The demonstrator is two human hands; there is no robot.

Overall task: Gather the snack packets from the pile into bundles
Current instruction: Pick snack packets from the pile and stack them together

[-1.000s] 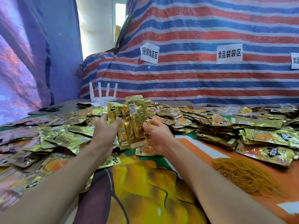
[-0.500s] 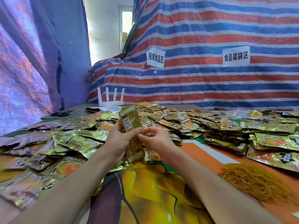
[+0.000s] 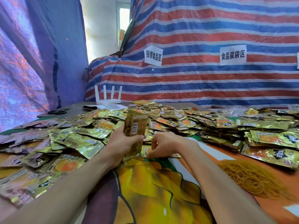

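A wide pile of gold snack packets covers the table from left to right. My left hand grips an upright stack of packets, its barcode side facing me and its lower end resting near the table. My right hand is just right of the stack with fingers curled down, pinching a flat packet lying on the table.
A heap of yellow rubber bands lies at the right front. A white router and black scissors sit at the back left. Striped tarp with paper signs closes the back. Packet stacks lie at right.
The fanned packets have been squared into one upright stack held by my left hand alone. My right hand has let go and dropped to a packet on the table.
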